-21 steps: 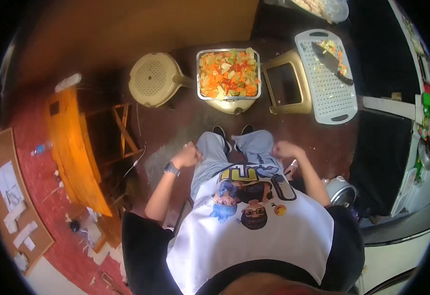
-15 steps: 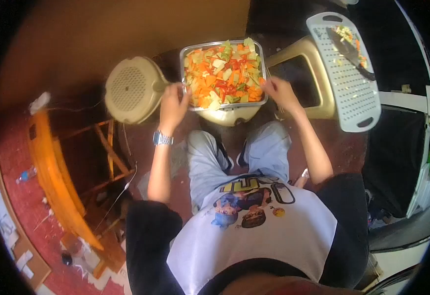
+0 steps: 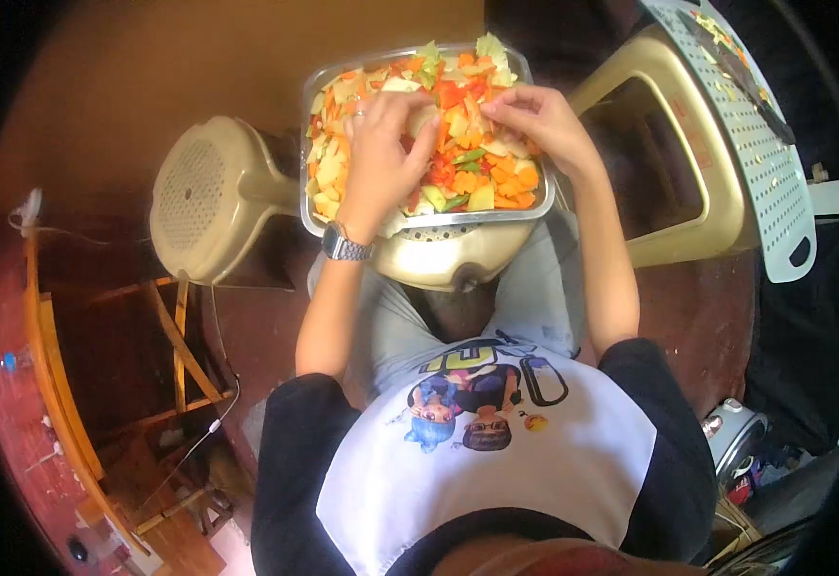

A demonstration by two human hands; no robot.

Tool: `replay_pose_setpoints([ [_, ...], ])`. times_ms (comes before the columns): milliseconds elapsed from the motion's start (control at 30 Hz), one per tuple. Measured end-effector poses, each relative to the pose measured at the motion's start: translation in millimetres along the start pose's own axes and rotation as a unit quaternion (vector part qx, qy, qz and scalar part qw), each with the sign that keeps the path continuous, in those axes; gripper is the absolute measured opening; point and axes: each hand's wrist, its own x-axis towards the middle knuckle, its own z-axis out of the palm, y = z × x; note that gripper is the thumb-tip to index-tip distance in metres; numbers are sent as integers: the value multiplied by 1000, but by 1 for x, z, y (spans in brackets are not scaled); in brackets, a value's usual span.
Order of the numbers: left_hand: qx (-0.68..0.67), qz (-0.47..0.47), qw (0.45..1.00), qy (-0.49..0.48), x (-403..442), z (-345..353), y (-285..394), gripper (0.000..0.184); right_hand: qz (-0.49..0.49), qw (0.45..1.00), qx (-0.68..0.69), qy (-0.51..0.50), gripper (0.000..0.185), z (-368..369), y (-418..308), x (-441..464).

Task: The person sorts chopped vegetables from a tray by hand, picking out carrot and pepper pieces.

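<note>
"Where's the metal tray (image 3: 410,224)?"
"Twelve o'clock, on a stool (image 3: 458,259), heaped with chopped vegetables (image 3: 467,178)."
"Grip?"
"Left hand (image 3: 381,144) curled, thumb apart; right hand (image 3: 546,125), at one o'clock, nearly pinched. Can't tell whether either holds a piece."

In view are 1 left hand (image 3: 383,142), 1 right hand (image 3: 546,125), 1 metal tray (image 3: 496,215), 1 heap of chopped vegetables (image 3: 506,178), 3 plastic stools (image 3: 189,192), 1 cutting board (image 3: 770,197), 1 knife (image 3: 734,69), 1 wristwatch (image 3: 346,246) and 1 T-shirt (image 3: 496,480).
</note>
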Motion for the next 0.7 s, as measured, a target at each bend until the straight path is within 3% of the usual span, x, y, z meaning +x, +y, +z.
replay_pose_setpoints([
  [67, -127, -46, 991, 12, 7, -3, 10, 19, -39, 998, 38, 26, 22, -1, -8, -1],
  [100, -201, -126, 971, 11, 6, -5, 15, 26, -55, 998, 30, 32, 23, -5, -10, -1],
  [133, -343, -174, 923, 14, 12, -7, 22, 29, -92, 995, -2, 25, 22, -3, -20, -2],
  [200, -598, -266, 756, 11, 20, -6, 31, 36, -158, 985, -66, 15, 22, 10, -38, 1],
  [267, -689, -271, 672, -32, 17, 5, 18, 38, -257, 953, -163, 8, 25, 30, -38, 14],
  [333, -768, -237, 593, -54, 12, 13, 7, 33, -279, 928, -247, 29, 26, 31, -47, 15],
  [367, -752, -323, 574, 18, 11, 8, 14, 29, -260, 926, -263, 74, 25, 25, -47, 15],
  [467, -781, -355, 510, 54, -4, -14, -15, 24, -183, 918, -318, 150, 28, -5, -43, 16],
  [533, -743, -300, 597, 46, -13, -28, -31, 17, -142, 893, -419, 90, 29, -26, -22, 24],
  [600, -716, -334, 608, 79, -14, -39, -44, 16, -98, 900, -425, -15, 30, -21, -15, 26],
  [700, -667, -330, 665, 70, -9, -43, -29, 14, -83, 915, -395, 17, 33, 3, -5, 34],
])
